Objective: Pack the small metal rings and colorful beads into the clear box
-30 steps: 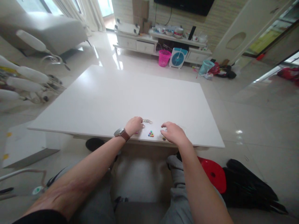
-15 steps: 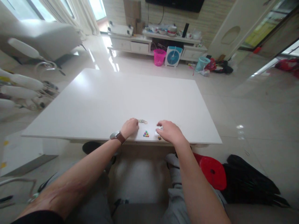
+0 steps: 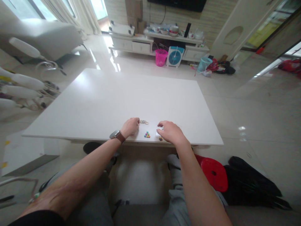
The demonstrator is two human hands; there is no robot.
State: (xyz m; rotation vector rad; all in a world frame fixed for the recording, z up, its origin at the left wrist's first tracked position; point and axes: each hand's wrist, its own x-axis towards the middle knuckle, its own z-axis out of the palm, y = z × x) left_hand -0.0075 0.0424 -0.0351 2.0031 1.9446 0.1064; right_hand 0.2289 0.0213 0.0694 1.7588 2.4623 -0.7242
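Note:
My left hand [image 3: 131,126], a watch [image 3: 115,134] on its wrist, rests low over the near part of the white table [image 3: 141,94]. Its fingers are curled together, the tips at the left end of a short row of small pale ring-like pieces [image 3: 144,122]; whatever they pinch is hidden. Farther right, my right hand [image 3: 171,131] curves over a small white object [image 3: 158,133], thumb and forefinger apart. Between the hands lies a small cluster of colourful beads [image 3: 147,135]. Some tiny dark-and-gold pieces [image 3: 160,138] sit beneath my right hand near the table edge.
A red stool [image 3: 214,174] and a black bag [image 3: 251,179] are at the lower right. White-padded chairs [image 3: 25,83] stand to the left. Beyond the table are a pink basket [image 3: 161,57], a box fan [image 3: 175,56] and a low white cabinet [image 3: 141,47].
My left hand has shifted very slightly up and left. The right hand stays almost in place, and the beads and row of pieces look the same.

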